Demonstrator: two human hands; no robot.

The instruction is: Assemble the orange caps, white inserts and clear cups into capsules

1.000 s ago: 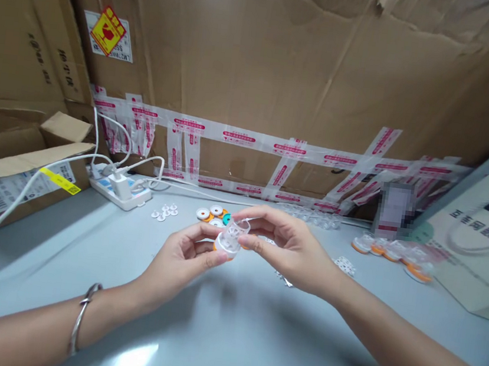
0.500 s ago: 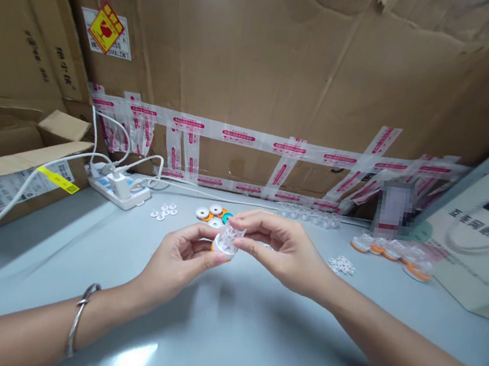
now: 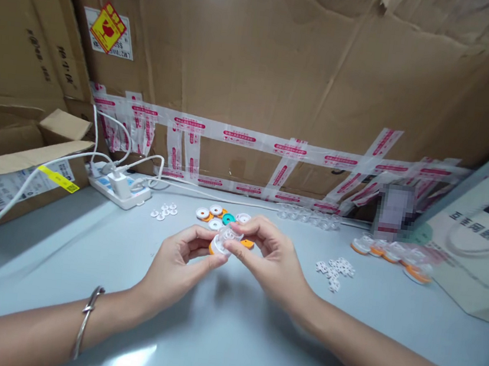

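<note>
My left hand (image 3: pixel 172 266) grips a round white-and-orange base (image 3: pixel 217 247) between thumb and fingers, above the table. Pinched in my right hand (image 3: pixel 271 257) is a clear plastic top (image 3: pixel 232 235), which sits against the upper side of that base. Both hands are closed and close together; whether the two parts are locked to each other I cannot tell. Just behind my fingers lie several round white discs (image 3: pixel 217 210) with orange parts and a teal disc (image 3: pixel 228 219). An orange piece (image 3: pixel 247 244) shows beside my right fingers.
Small white knobs (image 3: pixel 164 211) lie to the left, white flat pieces (image 3: pixel 335 268) to the right. Clear tops (image 3: pixel 307 215) line the back. Several orange-based clear-topped units (image 3: pixel 391 253) stand at the right. A power strip (image 3: pixel 121 189) and cardboard box (image 3: pixel 18 173) are at the left.
The clear top has tilted and sits lower against the base. My right hand has shifted slightly left and down, uncovering the orange piece and more white pieces behind it.
</note>
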